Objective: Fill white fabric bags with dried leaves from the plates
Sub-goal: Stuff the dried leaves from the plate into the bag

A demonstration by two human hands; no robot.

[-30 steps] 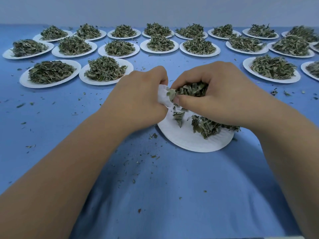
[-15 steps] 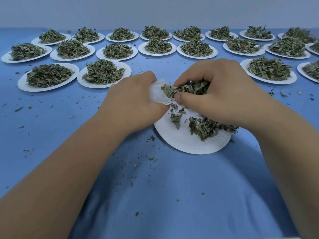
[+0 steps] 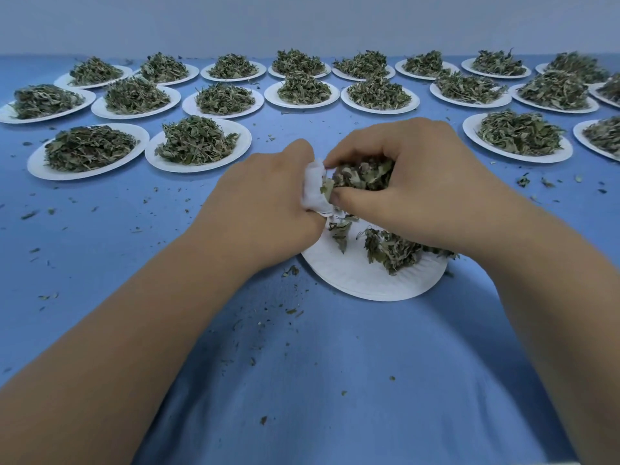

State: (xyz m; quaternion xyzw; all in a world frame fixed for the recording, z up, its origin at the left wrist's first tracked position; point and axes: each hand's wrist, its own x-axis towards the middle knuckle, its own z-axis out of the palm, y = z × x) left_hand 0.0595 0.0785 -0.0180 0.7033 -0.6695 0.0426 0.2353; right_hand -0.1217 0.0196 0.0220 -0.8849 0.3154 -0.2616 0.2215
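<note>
While the bag is being stuffed: I judge the step in hand to be pressing one clump of leaves into the bag's mouth, above the near plate.
Head view, left hand (image 3: 265, 203): its fingers are curled round the white fabric bag (image 3: 313, 194) and grip it; only a crumpled bit of cloth shows past the knuckles.
Right hand (image 3: 412, 193): thumb and fingers pinch a clump of dried leaves (image 3: 364, 174) against the bag's mouth.
Doing it well: I would hold the mouth wide with the left hand, feed small clumps and ease them in with the thumb. I would also stay over the plate so strays fall back on it.
Risk: the leaves look brittle, and a hard squeeze would likely crumble them; crumbs (image 3: 291, 270) already dot the blue cloth (image 3: 302, 380).
Bag, look: white, thin, soft and bunched; I cannot tell how full it is, as the hand hides most of it.
Bag, place: in the left hand, over the far left edge of the near plate (image 3: 352, 276), touching the right thumb.
Near plate: white, with a small heap of leaves (image 3: 392, 251) on its right side, partly under the right wrist.
Rows behind: the far plates (image 3: 201, 168) are each heaped, so I judge the task far from finished.
</note>
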